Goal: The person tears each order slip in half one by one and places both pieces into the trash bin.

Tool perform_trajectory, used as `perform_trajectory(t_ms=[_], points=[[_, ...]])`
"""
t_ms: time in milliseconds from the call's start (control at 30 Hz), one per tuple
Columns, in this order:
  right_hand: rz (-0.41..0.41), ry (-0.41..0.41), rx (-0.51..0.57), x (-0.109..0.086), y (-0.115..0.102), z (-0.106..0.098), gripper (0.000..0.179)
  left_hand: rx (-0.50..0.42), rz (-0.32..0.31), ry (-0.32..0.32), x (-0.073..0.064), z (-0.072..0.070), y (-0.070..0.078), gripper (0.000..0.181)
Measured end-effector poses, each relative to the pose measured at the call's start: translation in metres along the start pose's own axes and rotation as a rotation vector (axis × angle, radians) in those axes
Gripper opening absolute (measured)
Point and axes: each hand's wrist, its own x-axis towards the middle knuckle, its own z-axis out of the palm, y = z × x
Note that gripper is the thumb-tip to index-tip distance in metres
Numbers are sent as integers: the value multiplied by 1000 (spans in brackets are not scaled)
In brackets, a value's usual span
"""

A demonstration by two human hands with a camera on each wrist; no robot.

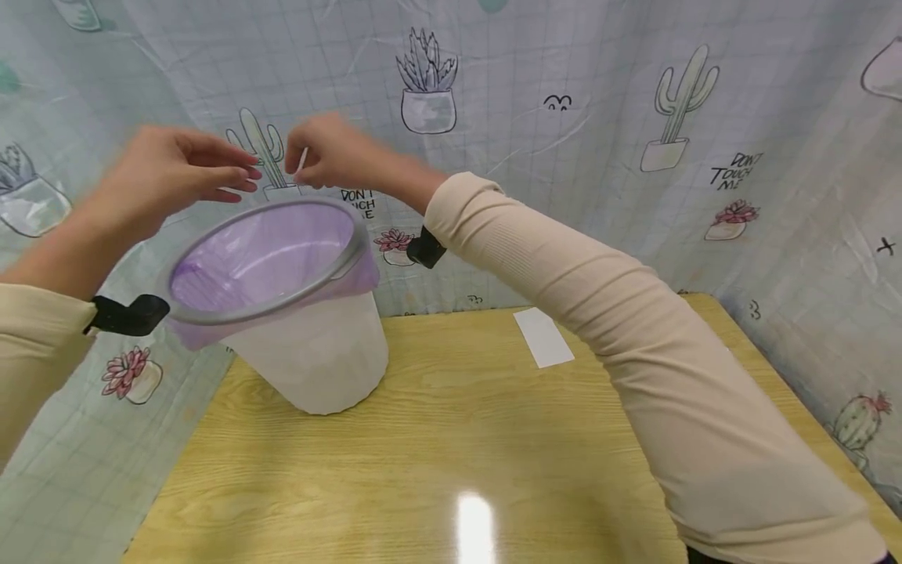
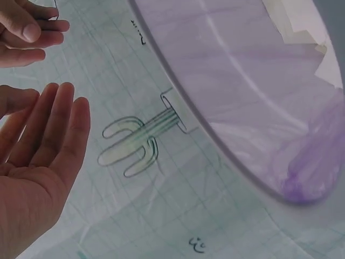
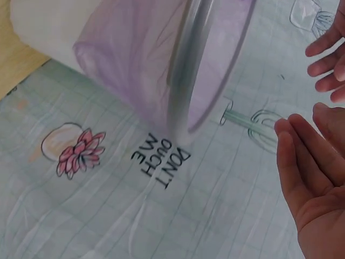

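Observation:
A white bin (image 1: 317,356) with a grey rim (image 1: 211,318) and a thin purple liner (image 1: 296,243) stands at the left of the table. Over its far edge my left hand (image 1: 186,168) hovers with fingers stretched toward the right hand. Facing it, my right hand (image 1: 334,153) has bent fingers in the head view, thumb near the fingertips; the right wrist view shows that hand (image 3: 318,189) with loosely extended fingers and nothing held. Pale pieces like torn paper (image 2: 291,21) show inside the bin in the left wrist view.
On the wooden table (image 1: 451,439) a white paper rectangle (image 1: 544,337) lies near the back edge. A curtain (image 1: 521,172) printed with cacti hangs behind and at both sides. Black wrist-camera mounts (image 1: 134,315) sit on both wrists, the left one overlapping the rim in the head view.

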Motion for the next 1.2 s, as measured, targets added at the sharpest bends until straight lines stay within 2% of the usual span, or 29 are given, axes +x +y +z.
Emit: perform_trajectory(t_ms=[200, 333, 533, 733, 867, 1100, 1200], points=[[42, 24, -36, -15, 13, -10, 20, 75, 36, -43, 4, 23, 4, 33], [65, 36, -43, -26, 21, -18, 21, 108, 45, -70, 1, 39, 12, 40], [65, 42, -44, -46, 41, -30, 23, 91, 86, -117, -4, 66, 31, 33], [85, 56, -76, -74, 68, -42, 25, 102, 121, -170, -5, 98, 47, 26], [114, 64, -101, -96, 91, -49, 25, 75, 186, -193, -1, 123, 51, 25], [206, 54, -136, -143, 131, -54, 28, -34, 264, -294, 9, 173, 58, 26], [241, 61, -144, -163, 142, -53, 29, -71, 305, -314, 15, 195, 57, 25]])
